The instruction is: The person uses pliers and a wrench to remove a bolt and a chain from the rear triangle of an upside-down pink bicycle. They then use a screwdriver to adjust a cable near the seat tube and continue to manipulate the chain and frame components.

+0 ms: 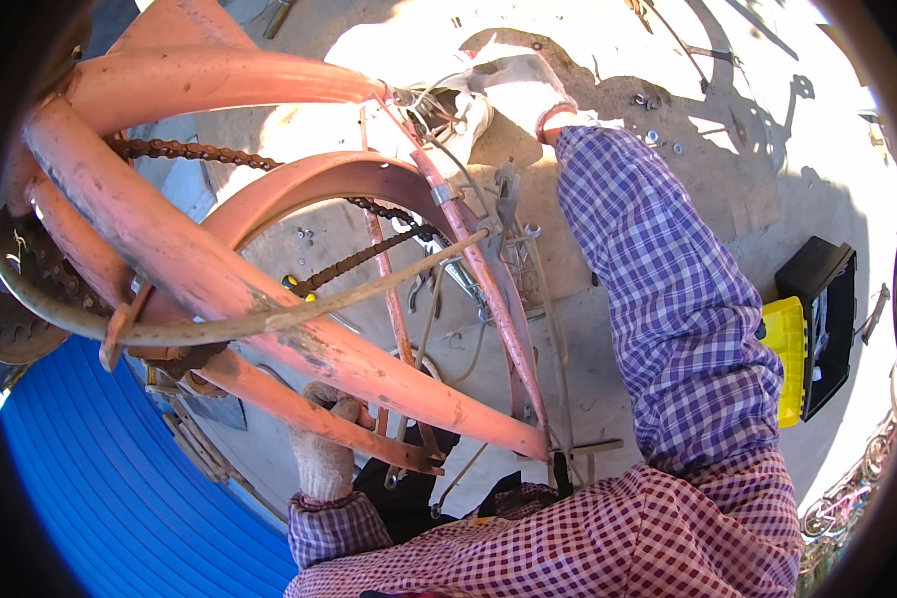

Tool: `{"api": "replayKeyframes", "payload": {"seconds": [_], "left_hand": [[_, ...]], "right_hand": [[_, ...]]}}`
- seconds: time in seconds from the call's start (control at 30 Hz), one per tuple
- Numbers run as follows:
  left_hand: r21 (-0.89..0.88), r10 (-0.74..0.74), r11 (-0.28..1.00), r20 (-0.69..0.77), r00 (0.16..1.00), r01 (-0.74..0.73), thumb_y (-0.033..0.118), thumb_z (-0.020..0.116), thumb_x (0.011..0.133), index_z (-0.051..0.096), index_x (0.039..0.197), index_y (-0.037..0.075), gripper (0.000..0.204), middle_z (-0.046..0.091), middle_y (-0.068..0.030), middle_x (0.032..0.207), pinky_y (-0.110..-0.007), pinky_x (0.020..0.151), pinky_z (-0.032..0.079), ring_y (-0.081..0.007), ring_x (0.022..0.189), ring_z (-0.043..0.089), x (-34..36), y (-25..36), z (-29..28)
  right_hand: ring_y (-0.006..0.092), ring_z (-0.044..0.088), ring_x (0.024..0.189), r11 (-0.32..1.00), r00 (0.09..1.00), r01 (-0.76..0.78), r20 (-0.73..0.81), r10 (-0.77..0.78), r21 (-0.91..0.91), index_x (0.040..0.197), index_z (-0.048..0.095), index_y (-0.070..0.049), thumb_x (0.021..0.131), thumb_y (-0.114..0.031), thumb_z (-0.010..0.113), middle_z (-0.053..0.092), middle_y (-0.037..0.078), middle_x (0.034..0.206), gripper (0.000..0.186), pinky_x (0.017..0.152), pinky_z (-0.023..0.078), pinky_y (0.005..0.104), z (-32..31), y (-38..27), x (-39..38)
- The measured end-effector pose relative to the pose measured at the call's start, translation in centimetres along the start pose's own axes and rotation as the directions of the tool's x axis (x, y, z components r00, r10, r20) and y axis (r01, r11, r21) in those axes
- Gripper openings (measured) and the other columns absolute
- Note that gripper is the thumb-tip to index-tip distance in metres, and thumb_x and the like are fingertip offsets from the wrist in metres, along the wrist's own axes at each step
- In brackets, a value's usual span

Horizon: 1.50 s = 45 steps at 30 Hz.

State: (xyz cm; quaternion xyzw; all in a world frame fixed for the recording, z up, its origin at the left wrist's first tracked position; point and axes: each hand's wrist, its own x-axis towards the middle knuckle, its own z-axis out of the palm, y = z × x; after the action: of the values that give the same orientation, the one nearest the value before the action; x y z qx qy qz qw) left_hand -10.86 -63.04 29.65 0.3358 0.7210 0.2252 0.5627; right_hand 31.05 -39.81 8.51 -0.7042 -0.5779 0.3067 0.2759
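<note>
A worn salmon-pink bicycle frame (349, 369) with a curved fender (319, 184) fills the left and middle of the head view. My left hand (324, 448), in a white knitted glove, is closed round a lower frame tube, its curled fingers showing above the tube. Stretched out at the top, my right hand (513, 85) wears a pale glove washed out by sunlight. It is at the far end of the frame, by a joint with thin cables (434, 110). Its fingers look bent there; what they hold is hidden. A rusty chain (359, 261) hangs through the frame, and a bent cable (329, 309) crosses it.
Pliers (424, 289) lie on the ground behind the frame. Loose nuts (651, 138) are scattered at the upper right. A black and yellow toolbox (789, 349) stands open at the right, above tangled wires (857, 488). A blue ribbed surface (120, 478) is at the lower left.
</note>
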Motion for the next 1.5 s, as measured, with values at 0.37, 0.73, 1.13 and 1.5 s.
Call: {"api": "replayKeyframes", "payload": {"seconds": [0.37,0.73,1.13,1.5], "left_hand": [[-0.232,-0.117,0.963,0.091,0.989,0.135,0.038,0.058,0.105,0.051,0.13,0.002,0.044,0.062,-0.0158,0.118,-0.046,0.085,0.056,-0.0302,0.103,0.065,-0.4,-2.6,-3.0],[-0.248,-0.338,0.908,0.035,0.94,0.336,0.003,0.063,0.095,0.062,0.107,0.004,0.011,0.068,-0.0125,0.091,-0.038,0.065,0.059,-0.0212,0.071,0.068,1.8,0.9,-1.0],[-0.042,-0.158,0.987,-0.056,0.986,0.156,-0.005,0.064,0.089,0.062,0.098,-0.002,0.01,0.066,-0.0143,0.088,-0.029,0.058,0.058,-0.0177,0.065,0.066,1.1,3.9,2.6],[0.043,-0.174,0.984,0.032,0.984,0.173,-0.006,0.059,0.087,0.063,0.094,-0.002,0.009,0.064,-0.0116,0.084,-0.033,0.062,0.056,-0.0194,0.065,0.064,4.4,6.1,3.8]], "right_hand": [[0.0286,0.072,0.102,0.974,0.997,-0.052,0.049,0.065,-0.221,0.121,0.073,-0.01,0.1,-0.037,0.06,0.075,0.014,0.114,0.037,0.087,0.056,0.0407,0.8,3.2,1.4],[0.0338,0.069,0.108,0.575,0.672,-0.73,0.24,0.7,0.369,0.128,0.063,-0.003,0.098,-0.057,0.054,0.07,0.021,0.121,0.062,0.093,0.053,0.0438,2.5,-2.1,-0.9],[0.0269,0.073,0.076,0.883,0.818,-0.454,0.337,0.467,-0.122,0.113,0.07,0.001,0.087,-0.026,0.077,0.076,0.015,0.092,0.038,0.072,0.058,0.037,4.2,-2.0,0.6],[0.0262,0.072,0.08,0.901,0.897,-0.434,0.093,0.432,0.001,0.13,0.056,-0.003,0.096,-0.023,0.066,0.072,0.019,0.095,0.04,0.07,0.058,0.0376,5.6,-0.1,-3.8]]}}
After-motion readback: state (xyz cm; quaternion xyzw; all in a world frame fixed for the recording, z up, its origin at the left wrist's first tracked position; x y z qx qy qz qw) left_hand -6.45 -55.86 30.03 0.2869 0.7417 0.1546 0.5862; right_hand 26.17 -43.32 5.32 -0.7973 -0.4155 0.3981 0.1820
